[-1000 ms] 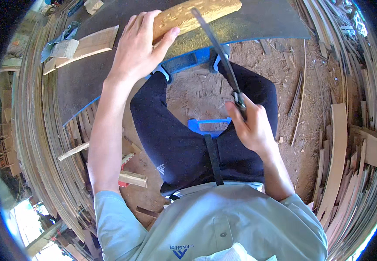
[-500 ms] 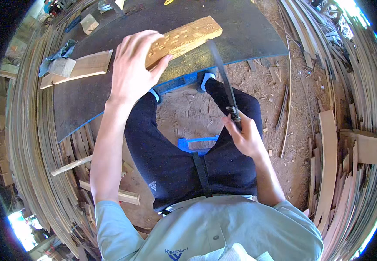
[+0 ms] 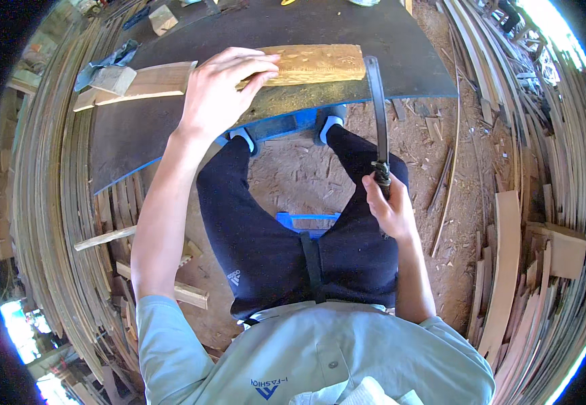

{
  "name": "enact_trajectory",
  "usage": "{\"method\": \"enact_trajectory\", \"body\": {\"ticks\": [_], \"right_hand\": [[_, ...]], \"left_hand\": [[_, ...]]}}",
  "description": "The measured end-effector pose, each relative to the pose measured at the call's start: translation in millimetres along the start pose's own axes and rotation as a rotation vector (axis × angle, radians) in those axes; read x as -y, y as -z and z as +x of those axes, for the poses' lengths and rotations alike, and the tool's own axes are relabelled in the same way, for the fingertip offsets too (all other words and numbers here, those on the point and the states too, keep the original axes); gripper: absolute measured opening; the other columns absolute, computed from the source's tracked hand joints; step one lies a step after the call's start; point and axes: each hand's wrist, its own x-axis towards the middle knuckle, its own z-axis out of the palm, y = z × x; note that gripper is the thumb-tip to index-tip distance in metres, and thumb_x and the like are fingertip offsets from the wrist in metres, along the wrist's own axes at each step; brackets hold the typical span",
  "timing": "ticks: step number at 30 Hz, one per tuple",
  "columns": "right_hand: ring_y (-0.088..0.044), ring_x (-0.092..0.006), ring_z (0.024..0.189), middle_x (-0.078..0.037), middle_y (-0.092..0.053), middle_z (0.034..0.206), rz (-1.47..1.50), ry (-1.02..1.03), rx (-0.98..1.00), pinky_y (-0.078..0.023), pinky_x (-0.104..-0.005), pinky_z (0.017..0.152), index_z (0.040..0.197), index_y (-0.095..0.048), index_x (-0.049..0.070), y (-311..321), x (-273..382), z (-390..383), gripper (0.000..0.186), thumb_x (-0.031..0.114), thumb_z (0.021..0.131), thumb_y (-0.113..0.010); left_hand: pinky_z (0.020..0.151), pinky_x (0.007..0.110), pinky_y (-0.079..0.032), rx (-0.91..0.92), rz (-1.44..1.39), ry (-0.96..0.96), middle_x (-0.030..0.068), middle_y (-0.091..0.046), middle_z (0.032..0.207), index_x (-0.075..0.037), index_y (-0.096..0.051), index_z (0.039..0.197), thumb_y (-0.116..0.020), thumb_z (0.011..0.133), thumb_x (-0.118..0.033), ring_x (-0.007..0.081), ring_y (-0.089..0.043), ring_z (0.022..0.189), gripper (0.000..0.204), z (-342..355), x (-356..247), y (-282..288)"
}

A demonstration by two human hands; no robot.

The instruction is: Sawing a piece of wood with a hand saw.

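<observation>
My left hand [image 3: 222, 88] is closed over the left end of a thick yellow-brown wooden block [image 3: 320, 64], whose near face is covered in small chipped marks. The block lies along the near part of a dark tabletop [image 3: 374, 34]; my fingers hide its left end. In my right hand [image 3: 393, 206] is the handle of a long, narrow, dark-bladed knife [image 3: 378, 101], with wrapping where blade and handle meet. Its blade points up and away, the tip just off the block's right end. Whether they touch I cannot tell. Yellow shavings [image 3: 286, 101] lie below the block.
Left on the table are a pale plank [image 3: 151, 81], a small wood block [image 3: 116, 79] and a grey-blue cloth [image 3: 120, 54]. A blue frame [image 3: 283, 125] shows under the table's near edge. Stacked boards [image 3: 56, 202] rise on the left, more timber [image 3: 505, 270] on the right.
The block has turned to lie more level, its right end swinging nearer to me. The knife has moved right and stands more upright, its blade no longer blurred.
</observation>
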Motion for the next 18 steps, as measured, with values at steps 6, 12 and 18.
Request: {"method": "enact_trajectory", "body": {"ticks": [6,12,18], "right_hand": [[-0.044,-0.0043,0.070,0.006,-0.051,0.074,0.012,0.003,0.015,-0.037,-0.0272,0.061,0.092,-0.060,0.005,2,-13,0,0.025,0.022,0.109,-0.067],[-0.043,-0.0043,0.069,0.007,-0.050,0.074,0.101,-0.025,-0.021,-0.036,-0.0266,0.061,0.090,-0.059,0.006,-2,-20,-4,0.026,0.022,0.109,-0.068],[-0.043,-0.0041,0.069,0.007,-0.050,0.074,0.098,-0.022,-0.067,-0.035,-0.0263,0.060,0.091,-0.060,0.006,3,-38,-6,0.025,0.022,0.109,-0.068]], "left_hand": [[0.097,0.035,-0.062,0.217,-0.012,-0.126,0.0001,-0.079,0.124,-0.013,-0.079,0.109,-0.076,0.097,-0.020,0.0203,-0.074,0.113,0.015,14,5,16],[0.104,0.038,-0.059,0.317,-0.119,-0.013,0.0058,-0.074,0.134,-0.010,-0.074,0.113,-0.077,0.094,-0.011,0.0269,-0.072,0.119,0.020,14,9,32],[0.109,0.042,-0.055,0.270,0.015,-0.091,0.0019,-0.076,0.132,-0.013,-0.078,0.106,-0.077,0.097,-0.024,0.0234,-0.070,0.122,0.014,14,15,22]]}}
